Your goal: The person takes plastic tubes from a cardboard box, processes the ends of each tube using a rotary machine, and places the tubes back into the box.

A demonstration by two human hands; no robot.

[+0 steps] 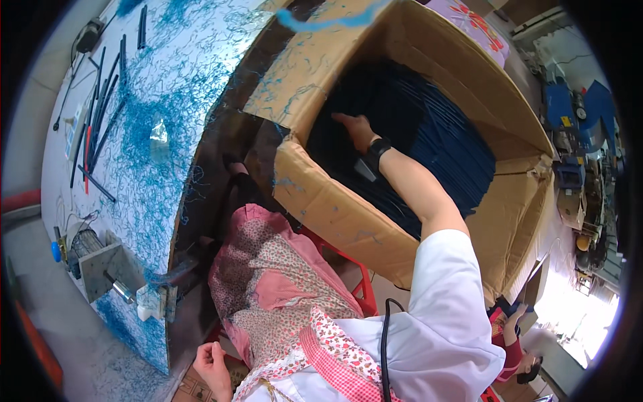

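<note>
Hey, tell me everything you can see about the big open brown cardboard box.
The big open brown cardboard box sits to the right of the white table. Its flaps are folded outward, the walls look creased, and wispy blue shavings cling to the left flap and near side. Inside lie many thin dark blue strips, mostly lined up side by side. The person's bare right hand reaches in over them. What the box rests on is hard to tell.

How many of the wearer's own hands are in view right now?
2. The right hand is inside the open cardboard box, at the dark blue rods; the left hand is low in the picture, left of the floral apron. Neither is hidden.
</note>
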